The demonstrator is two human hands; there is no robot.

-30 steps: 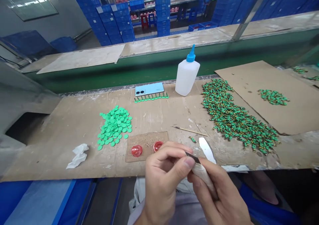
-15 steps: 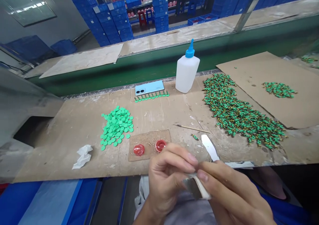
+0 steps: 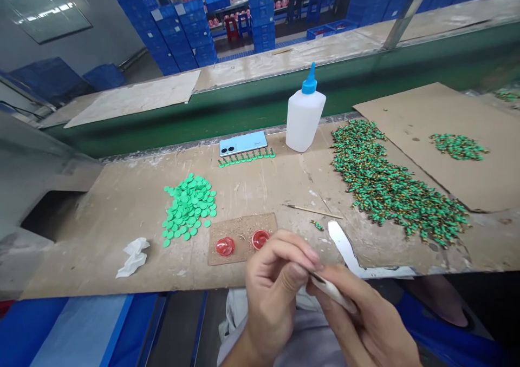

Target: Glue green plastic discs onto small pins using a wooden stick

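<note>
My right hand (image 3: 368, 310) is closed round a slim white piece with a dark flat end (image 3: 333, 292), just off the table's front edge. Pinched at the dark tip of that piece are the thumb and fingers of my left hand (image 3: 273, 283); whether anything small sits between them is hidden. Behind my left hand, a cardboard scrap (image 3: 244, 223) bears two small red cups, a near one (image 3: 260, 240) and one farther left (image 3: 225, 246). A thin brush (image 3: 314, 211) and a single small green figure (image 3: 317, 225) lie beyond my fingers.
Green discs (image 3: 189, 204) are heaped on the left, near a crumpled tissue (image 3: 133, 256). At the back are a light blue phone (image 3: 246, 142), a row of figures on discs (image 3: 246, 158) and a white bottle (image 3: 304, 120). Many green figures (image 3: 390, 188) spread rightward.
The held piece has turned: its broad dark face showed before, and now its narrow white side shows. My right hand has shifted slightly left; my left thumb has come up against the tip.
</note>
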